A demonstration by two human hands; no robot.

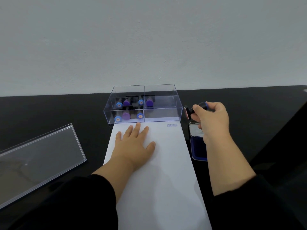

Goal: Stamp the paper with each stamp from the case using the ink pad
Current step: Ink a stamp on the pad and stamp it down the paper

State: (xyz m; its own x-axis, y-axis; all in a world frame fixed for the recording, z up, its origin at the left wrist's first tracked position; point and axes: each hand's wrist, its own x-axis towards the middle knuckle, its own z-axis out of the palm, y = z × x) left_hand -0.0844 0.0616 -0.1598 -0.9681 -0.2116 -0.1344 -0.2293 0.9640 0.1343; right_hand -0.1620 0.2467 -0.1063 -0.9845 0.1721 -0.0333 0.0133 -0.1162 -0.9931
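I hold a stamp [197,109] in my right hand [211,121], fingers and thumb curled round its dark handle with the blue cap. It lies tilted on its side in the air, its reddish rubber face turned left toward the case, just beside the case's right wall and above the black table [49,110].

Below that hand sits the ink pad [198,146], open, its blue tray toward me and its lid standing up behind it; my wrist hides part of it. It lies just beside the right edge of the paper.

The sheet of white paper [166,171] runs from the case down toward me. Near its top right corner is 1 blue print reading AMENDED [172,125]. My left hand [134,145] lies flat on the upper left of the sheet, fingers straight and spread, pressing it down, the fingertips near the case.

The clear plastic case [144,103] stands at the top edge of the paper, split into 4 compartments. The 2 left ones hold 3 stamps each, with blue and purple caps; the back right one holds 1 purple-capped stamp [149,102].

The clear lid [38,160] of the case lies well apart on the left of the table. Behind it all is a pale wall [149,39].
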